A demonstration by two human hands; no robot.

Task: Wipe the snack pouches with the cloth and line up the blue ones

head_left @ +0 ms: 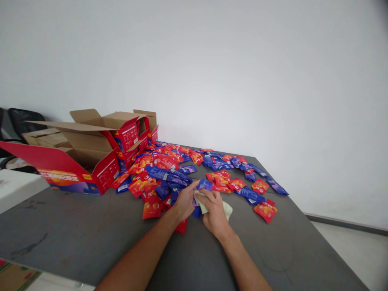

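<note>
At centre frame on the worktop (91, 234), my left hand (184, 201) pinches a blue sachet (205, 184); my right hand (214, 212) clutches a soft pale cloth (227, 209). The sachet looks light, slick, best held by its edges.

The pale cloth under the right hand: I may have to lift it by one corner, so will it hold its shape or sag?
The pale green cloth lies crumpled under the right hand, so it probably sags. It looks thin, likely light. On the grey table it would probably bunch rather than slide.
</note>
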